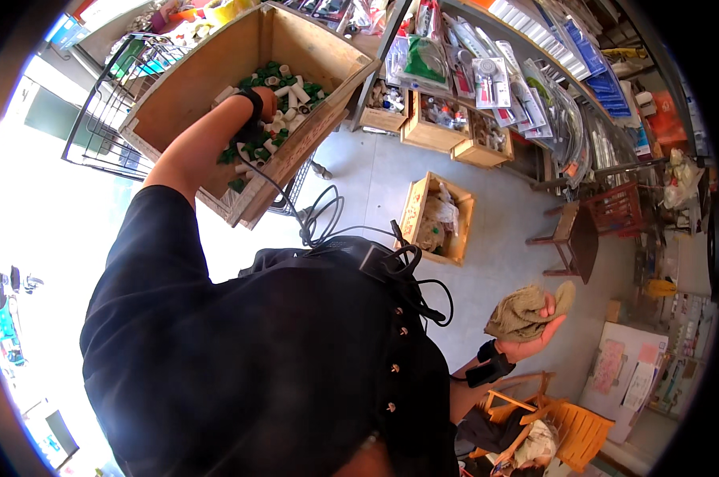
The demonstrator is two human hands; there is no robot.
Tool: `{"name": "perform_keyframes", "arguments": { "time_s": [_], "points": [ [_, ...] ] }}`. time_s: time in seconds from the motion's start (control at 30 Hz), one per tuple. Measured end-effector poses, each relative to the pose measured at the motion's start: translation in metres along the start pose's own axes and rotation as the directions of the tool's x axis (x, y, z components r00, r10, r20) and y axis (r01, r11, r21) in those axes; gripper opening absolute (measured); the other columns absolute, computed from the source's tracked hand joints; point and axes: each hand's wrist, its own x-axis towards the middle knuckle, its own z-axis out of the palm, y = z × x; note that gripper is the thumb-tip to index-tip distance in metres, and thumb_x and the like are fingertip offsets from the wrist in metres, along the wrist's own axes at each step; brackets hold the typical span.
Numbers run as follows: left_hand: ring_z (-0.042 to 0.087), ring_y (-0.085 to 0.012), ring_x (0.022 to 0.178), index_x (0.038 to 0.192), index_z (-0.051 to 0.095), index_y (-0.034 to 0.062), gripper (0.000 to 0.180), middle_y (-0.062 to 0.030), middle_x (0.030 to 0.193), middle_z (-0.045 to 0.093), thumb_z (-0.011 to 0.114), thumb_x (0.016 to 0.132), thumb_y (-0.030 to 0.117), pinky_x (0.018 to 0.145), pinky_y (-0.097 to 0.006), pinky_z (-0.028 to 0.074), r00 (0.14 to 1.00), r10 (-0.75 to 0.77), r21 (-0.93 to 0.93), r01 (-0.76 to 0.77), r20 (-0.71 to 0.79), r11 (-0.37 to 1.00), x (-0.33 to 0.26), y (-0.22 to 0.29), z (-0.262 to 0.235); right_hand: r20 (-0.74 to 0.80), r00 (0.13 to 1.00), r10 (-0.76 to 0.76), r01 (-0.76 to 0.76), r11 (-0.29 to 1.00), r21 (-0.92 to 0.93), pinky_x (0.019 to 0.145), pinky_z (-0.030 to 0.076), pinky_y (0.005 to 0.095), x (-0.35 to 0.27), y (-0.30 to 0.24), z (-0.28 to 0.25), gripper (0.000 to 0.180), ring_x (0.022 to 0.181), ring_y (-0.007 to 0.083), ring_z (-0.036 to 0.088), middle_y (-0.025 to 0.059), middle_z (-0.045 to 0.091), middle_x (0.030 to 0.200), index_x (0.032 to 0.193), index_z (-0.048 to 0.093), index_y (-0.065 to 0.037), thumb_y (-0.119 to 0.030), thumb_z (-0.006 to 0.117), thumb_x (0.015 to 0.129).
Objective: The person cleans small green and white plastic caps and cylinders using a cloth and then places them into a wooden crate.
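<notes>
My left hand (264,104) reaches into a large tilted wooden box (216,63) and rests among the white and green plastic pipe fittings (292,91) piled at its lower end. Its fingers are buried in the pieces, so I cannot see whether they grip anything. A black strap circles that wrist. My right hand (537,340) is out at my right side, palm up, closed on a crumpled tan cloth (522,312). It too wears a black wrist strap.
The box sits on a black wire rack (109,103). A smaller wooden crate (413,208) with bagged items stands on the grey floor, with more crates (431,131) under hanging packaged tools (491,79). A dark wooden stool (576,234) and an orange chair (574,429) are to the right.
</notes>
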Motion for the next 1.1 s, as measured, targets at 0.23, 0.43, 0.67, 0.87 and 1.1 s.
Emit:
{"name": "perform_keyframes", "arguments": {
  "time_s": [0.23,0.43,0.67,0.87,1.1],
  "points": [
    [0.066,-0.0237,0.082,0.083,0.074,0.0112,0.036,-0.0113,0.085,0.069,0.074,0.068,0.044,0.077,-0.034,0.051,0.971,-0.134,0.256,0.081,0.198,0.963,0.006,0.025,0.026,-0.016,1.0,-0.007,0.006,0.999,-0.051,0.077,0.039,0.0317,-0.008,-0.002,0.0,0.028,0.077,0.0126,0.045,-0.0025,0.043,0.077,0.085,0.042,-0.013,-0.038,0.051,0.093],
    [0.066,-0.0268,0.085,0.086,0.073,0.0108,0.048,-0.0115,0.09,0.069,0.071,0.066,0.054,0.078,-0.037,0.051,0.982,-0.025,0.377,-0.049,0.189,0.925,0.023,0.01,0.034,-0.011,1.0,-0.022,0.022,0.997,-0.075,0.079,0.039,0.0315,-0.012,-0.003,0.003,0.028,0.079,0.013,0.045,-0.002,0.044,0.079,0.086,0.043,-0.013,-0.039,0.051,0.093],
    [0.066,-0.0296,0.086,0.084,0.072,0.0075,0.031,-0.0146,0.09,0.068,0.071,0.065,0.032,0.078,-0.038,0.051,0.993,-0.013,0.191,-0.009,0.117,0.982,0.02,-0.018,0.042,-0.1,0.984,-0.149,0.134,0.98,-0.145,0.082,0.039,0.0338,-0.015,-0.019,-0.022,0.026,0.082,0.0141,0.047,-0.0018,0.044,0.081,0.087,0.044,-0.013,-0.038,0.05,0.093],
    [0.066,-0.0292,0.082,0.08,0.071,0.0068,0.033,-0.0149,0.087,0.068,0.072,0.063,0.034,0.075,-0.037,0.051,0.999,-0.028,0.062,0.026,0.027,0.998,0.007,-0.009,0.029,0.021,0.99,-0.136,0.138,0.977,-0.164,0.09,0.04,0.0419,-0.012,-0.02,-0.029,0.038,0.096,0.0247,0.049,0.0093,0.052,0.101,0.109,0.044,-0.003,-0.039,0.041,0.097],
    [0.064,-0.0168,0.066,0.107,0.06,0.0086,0.038,-0.0092,0.073,0.065,0.068,0.074,0.027,0.06,-0.03,0.051,0.984,-0.167,-0.35,0.135,-0.063,0.927,-0.028,-0.004,-0.039,0.064,0.994,-0.084,0.086,0.995,-0.039,0.082,0.041,0.039,-0.014,-0.021,-0.025,0.04,0.085,0.0185,0.045,0.0052,0.046,0.087,0.115,0.042,0.0,-0.034,0.05,0.094]
  ]
}}
